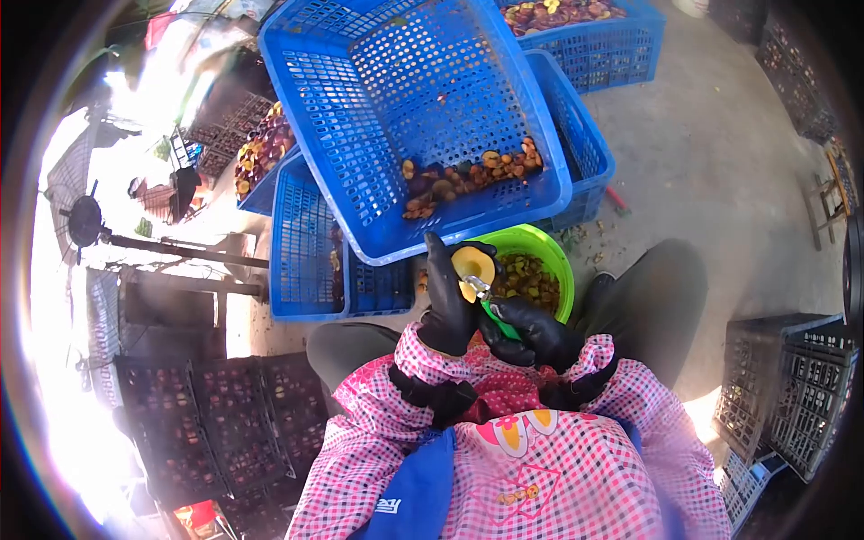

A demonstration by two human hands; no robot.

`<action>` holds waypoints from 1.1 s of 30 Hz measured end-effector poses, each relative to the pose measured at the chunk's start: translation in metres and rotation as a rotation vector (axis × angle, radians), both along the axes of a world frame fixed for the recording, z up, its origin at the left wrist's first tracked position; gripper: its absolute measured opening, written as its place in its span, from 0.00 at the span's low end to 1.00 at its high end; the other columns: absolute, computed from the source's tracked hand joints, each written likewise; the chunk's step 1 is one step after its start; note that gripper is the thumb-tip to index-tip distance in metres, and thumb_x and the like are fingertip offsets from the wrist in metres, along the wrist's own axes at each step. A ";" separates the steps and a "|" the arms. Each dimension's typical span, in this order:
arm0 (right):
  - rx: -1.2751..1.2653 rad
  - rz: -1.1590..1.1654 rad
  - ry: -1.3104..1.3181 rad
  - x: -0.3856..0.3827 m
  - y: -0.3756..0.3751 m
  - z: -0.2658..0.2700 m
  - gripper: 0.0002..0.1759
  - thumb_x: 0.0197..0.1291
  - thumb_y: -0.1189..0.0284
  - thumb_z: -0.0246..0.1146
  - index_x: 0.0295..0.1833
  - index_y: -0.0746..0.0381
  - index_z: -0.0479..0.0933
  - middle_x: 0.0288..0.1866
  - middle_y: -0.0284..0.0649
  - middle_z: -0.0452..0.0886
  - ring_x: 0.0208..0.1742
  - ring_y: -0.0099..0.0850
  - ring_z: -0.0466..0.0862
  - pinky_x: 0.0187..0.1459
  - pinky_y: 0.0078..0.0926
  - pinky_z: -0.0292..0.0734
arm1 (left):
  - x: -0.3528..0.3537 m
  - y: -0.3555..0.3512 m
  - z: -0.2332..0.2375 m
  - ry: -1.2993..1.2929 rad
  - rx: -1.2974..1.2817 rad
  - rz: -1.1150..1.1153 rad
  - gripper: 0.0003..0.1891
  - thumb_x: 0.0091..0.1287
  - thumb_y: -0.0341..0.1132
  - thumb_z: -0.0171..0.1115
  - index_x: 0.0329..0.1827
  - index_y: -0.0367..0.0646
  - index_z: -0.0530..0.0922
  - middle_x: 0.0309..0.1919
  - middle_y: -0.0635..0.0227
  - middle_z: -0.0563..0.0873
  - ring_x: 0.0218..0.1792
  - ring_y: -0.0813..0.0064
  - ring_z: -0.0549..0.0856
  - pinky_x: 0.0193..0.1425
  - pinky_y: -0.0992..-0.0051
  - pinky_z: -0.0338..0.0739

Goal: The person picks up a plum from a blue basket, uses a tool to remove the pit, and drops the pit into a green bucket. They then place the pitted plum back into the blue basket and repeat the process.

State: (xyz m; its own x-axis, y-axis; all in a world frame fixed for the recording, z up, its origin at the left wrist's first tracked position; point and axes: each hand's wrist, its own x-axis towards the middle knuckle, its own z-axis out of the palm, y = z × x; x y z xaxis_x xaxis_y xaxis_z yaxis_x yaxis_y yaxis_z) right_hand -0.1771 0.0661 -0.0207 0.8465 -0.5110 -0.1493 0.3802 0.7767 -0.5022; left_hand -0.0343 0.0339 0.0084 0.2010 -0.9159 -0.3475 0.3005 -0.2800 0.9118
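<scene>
My left hand [450, 292], in a black glove, is closed around a yellow-fleshed fruit half [474, 263], which looks like a plum or peach half with its cut face up. In my right hand [533, 335], also black-gloved, is a tool with a green handle [500, 320] and a metal head [477, 287]. The metal head touches the lower edge of the fruit, where a bit of yellow flesh shows; its exact shape is too small to tell. Just beyond my hands stands a lime-green tub [565, 270] with brownish-green scraps inside.
A tilted blue crate [378, 135] holding a row of fruit stones and pieces [472, 182] rests on other blue crates [301, 243]. Crates of dark-red fruit [576, 11] stand farther back. Black crates [778, 387] are at right and left. A fan [85, 220] stands left.
</scene>
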 end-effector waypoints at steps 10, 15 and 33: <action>-0.475 -0.732 0.533 0.025 -0.003 -0.019 0.17 0.61 0.60 0.68 0.46 0.62 0.78 0.32 0.35 0.82 0.30 0.26 0.81 0.33 0.26 0.75 | 0.033 -0.017 -0.006 -0.138 0.020 0.017 0.38 0.73 0.67 0.31 0.41 0.41 0.81 0.25 0.66 0.83 0.22 0.76 0.81 0.26 0.77 0.74; -1.041 -0.799 0.831 0.029 -0.005 -0.028 0.14 0.57 0.64 0.71 0.45 0.59 0.82 0.28 0.41 0.83 0.30 0.31 0.85 0.33 0.30 0.78 | 0.018 0.006 -0.040 0.110 0.030 0.035 0.27 0.74 0.60 0.46 0.50 0.42 0.77 0.34 0.66 0.84 0.33 0.74 0.85 0.37 0.73 0.81; -1.043 -0.467 1.073 -0.003 -0.017 -0.010 0.27 0.55 0.53 0.69 0.56 0.55 0.77 0.33 0.48 0.85 0.32 0.46 0.86 0.34 0.43 0.80 | 0.119 -0.236 -0.028 -1.726 -0.025 -0.671 0.26 0.60 0.56 0.64 0.53 0.46 0.83 0.50 0.50 0.85 0.52 0.51 0.84 0.55 0.57 0.78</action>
